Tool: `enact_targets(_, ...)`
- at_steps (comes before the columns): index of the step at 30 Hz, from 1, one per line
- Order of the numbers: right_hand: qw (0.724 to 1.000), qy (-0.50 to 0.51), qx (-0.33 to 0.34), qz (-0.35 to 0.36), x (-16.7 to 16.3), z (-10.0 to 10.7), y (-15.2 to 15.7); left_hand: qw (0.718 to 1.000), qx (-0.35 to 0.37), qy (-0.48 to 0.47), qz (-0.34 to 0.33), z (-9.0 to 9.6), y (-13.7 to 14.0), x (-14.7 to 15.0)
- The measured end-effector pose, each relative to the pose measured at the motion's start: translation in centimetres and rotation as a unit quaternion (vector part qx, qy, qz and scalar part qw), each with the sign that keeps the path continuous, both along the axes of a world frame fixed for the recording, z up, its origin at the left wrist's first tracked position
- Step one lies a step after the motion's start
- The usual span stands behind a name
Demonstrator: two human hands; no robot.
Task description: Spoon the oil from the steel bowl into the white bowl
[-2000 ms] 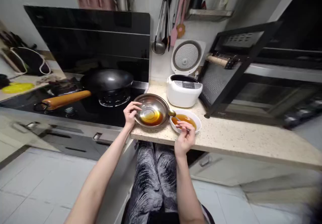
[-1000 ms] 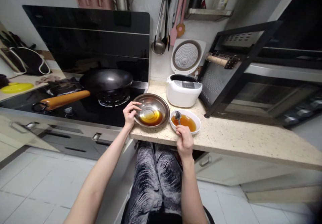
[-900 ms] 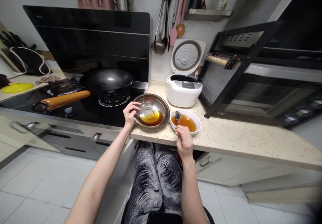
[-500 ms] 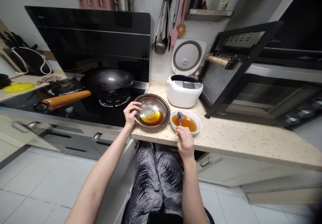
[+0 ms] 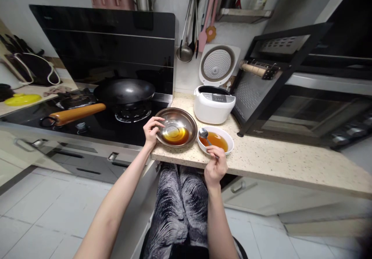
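My left hand (image 5: 151, 130) grips the left rim of a steel bowl (image 5: 190, 125), thumb and fingers closed over the edge. Amber liquid (image 5: 177, 135) pools in the lower part of that bowl. To its right, a white bowl (image 5: 231, 145) holds more amber-brown liquid. My right hand (image 5: 215, 166) is closed round the handle of a metal spoon (image 5: 204, 133). The spoon's head is over the left side of the white bowl, close to the steel bowl. Whether the spoon carries liquid, I cannot make out.
Behind the bowls stands a white rice cooker (image 5: 214, 107) with its lid raised. A black wok (image 5: 124, 90) with a wooden handle (image 5: 77, 114) sits on the stove to the left. An oven on a black rack (image 5: 290, 76) is at the right. Utensils (image 5: 192, 22) hang on the wall.
My right hand has turned and shifted slightly right. The spoon's head has swung left toward the steel bowl and now slants. My left hand stays on the steel bowl's rim.
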State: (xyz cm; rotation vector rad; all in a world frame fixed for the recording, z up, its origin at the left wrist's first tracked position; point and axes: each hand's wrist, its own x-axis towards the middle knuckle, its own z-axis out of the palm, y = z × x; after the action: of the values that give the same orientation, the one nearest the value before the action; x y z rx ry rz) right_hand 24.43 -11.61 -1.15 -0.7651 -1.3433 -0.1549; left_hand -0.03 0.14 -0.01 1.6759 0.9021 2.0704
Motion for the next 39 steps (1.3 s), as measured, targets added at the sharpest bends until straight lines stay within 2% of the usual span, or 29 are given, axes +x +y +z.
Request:
enact_targets(3, 0.999, 0.017, -0.016, 0.03, -1.4, -0.2, 0.0, 1.0, 0.005, -0.001, -0.001, 0.0, 0.1, 0.0)
enact_targets(9, 0.994, -0.024, -0.071, 0.081, -3.7, -1.2, 0.9, 1.0, 0.001, 0.003, 0.002, 0.0, 0.0, 0.0)
enact_targets(19, 0.983, 0.035, -0.145, 0.111, -4.5, -3.0, 2.3, 1.0, 0.001, 0.0, -0.001, 0.0, 0.1, 0.0)
enact_targets(27, 0.977, 0.086, -0.149, 0.127, -4.9, -3.0, 2.4, 1.0, 0.004, -0.001, -0.004, 0.1, 0.1, 0.0)
enact_targets(39, 0.974, 0.152, -0.13, 0.11, -5.3, -3.0, 2.5, 1.0, 0.01, 0.0, -0.007, -0.1, 0.3, -0.1)
